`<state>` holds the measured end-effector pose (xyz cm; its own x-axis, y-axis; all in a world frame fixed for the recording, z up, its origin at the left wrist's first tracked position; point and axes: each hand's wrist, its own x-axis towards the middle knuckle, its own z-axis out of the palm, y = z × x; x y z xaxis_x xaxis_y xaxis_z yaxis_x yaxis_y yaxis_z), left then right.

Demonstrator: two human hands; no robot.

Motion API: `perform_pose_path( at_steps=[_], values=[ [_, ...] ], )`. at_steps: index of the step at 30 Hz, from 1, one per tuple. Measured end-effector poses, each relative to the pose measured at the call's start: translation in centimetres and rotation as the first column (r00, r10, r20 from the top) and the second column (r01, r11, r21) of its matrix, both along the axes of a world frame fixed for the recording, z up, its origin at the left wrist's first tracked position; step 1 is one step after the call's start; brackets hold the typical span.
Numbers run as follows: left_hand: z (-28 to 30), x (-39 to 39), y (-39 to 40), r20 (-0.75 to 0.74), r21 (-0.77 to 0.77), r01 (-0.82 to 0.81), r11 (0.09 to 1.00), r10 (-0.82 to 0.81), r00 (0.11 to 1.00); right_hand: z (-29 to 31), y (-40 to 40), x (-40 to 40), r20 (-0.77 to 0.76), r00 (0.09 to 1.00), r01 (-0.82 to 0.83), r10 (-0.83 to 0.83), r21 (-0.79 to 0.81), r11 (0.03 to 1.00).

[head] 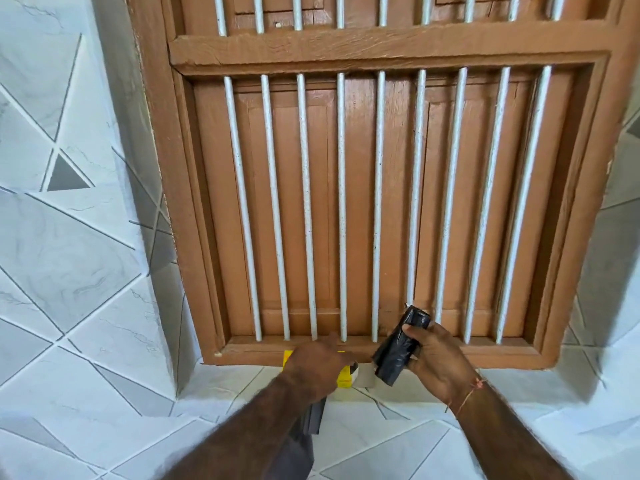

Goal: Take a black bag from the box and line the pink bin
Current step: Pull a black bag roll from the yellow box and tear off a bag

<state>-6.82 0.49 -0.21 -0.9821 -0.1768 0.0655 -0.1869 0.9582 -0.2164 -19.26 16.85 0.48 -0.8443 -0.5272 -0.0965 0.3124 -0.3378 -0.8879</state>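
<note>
The rolled black bag [401,348] was clamped in the right hand [438,362], held tilted above the tiled ledge [214,403] in front of the brown barred window [363,202]. The left hand [318,367] rested on the yellow box [346,377] on the ledge; its grip state could not be determined

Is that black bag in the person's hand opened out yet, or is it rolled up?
Rolled up. The black bag is a tight crinkled bundle gripped in the right hand, with no loose sheet hanging open.
</note>
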Motion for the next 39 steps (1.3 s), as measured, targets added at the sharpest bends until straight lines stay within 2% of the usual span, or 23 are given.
perform_pose_path(
  at_steps=[4, 6, 10, 13, 18, 20, 26, 29, 31, 34, 37, 39],
  values=[
    [0.1, -1.1, 0.4, 0.113, -0.063, 0.049, 0.997, -0.041, 0.993, -0.9, 1.0, -0.6, 0.004, 1.0, -0.009, 0.009, -0.034, 0.999],
    [-0.1, -1.3, 0.4, 0.108, -0.053, 0.053, 0.997, -0.047, 0.993, -0.9, 1.3, -0.5, -0.014, 1.0, -0.005, 0.004, -0.064, 0.998],
    [-0.8, -1.0, 0.1, -0.049, 0.171, 0.008, 0.985, 0.001, 0.999, -0.1, 1.0, -0.6, -0.028, 0.994, 0.097, -0.104, -0.194, 0.976],
    [-0.8, -0.3, 0.7, -0.212, 0.316, 0.041, 0.948, 0.029, 0.977, 1.7, 0.0, 0.3, -0.041, 0.994, 0.08, -0.099, -0.33, 0.94],
    [0.2, 0.6, 1.2, -0.39, 0.488, 0.089, 0.868, 0.126, 0.912, 2.5, -2.0, 2.2, -0.08, 0.987, 0.109, -0.142, -0.328, 0.938],
    [0.5, 1.2, 1.0, -0.405, 0.548, 0.083, 0.832, 0.178, 0.897, 2.2, -2.1, 2.5, -0.103, 0.981, 0.129, -0.163, -0.277, 0.952],
    [1.1, 2.0, 0.7, -0.433, 0.485, 0.086, 0.87, 0.154, 0.888, 1.5, -1.7, 2.7, -0.374, 0.926, 0.069, -0.061, 0.009, 0.998],
    [0.9, 2.0, 1.0, -0.442, 0.484, 0.101, 0.869, 0.144, 0.886, 2.3, -1.4, 3.4, -0.614, 0.784, 0.209, -0.091, 0.123, 0.97],
    [0.9, 1.8, 1.1, -0.457, 0.48, 0.114, 0.87, 0.137, 0.879, 2.3, -1.5, 3.8, -0.744, 0.667, 0.269, -0.035, 0.196, 0.943],
    [1.3, 1.9, 1.2, -0.481, 0.562, 0.127, 0.818, 0.197, 0.854, 1.4, -2.1, 3.9, -0.87, 0.489, 0.377, 0.067, 0.28, 0.883],
    [1.7, 2.1, 1.4, -0.504, 0.549, 0.153, 0.822, 0.18, 0.845, 0.2, -2.6, 4.2, -0.883, 0.431, 0.437, 0.186, 0.385, 0.813],
    [1.9, 2.4, 1.4, -0.52, 0.565, 0.173, 0.807, 0.184, 0.834, 0.0, -2.6, 4.7, -0.853, 0.437, 0.412, 0.287, 0.473, 0.779]
  ],
)
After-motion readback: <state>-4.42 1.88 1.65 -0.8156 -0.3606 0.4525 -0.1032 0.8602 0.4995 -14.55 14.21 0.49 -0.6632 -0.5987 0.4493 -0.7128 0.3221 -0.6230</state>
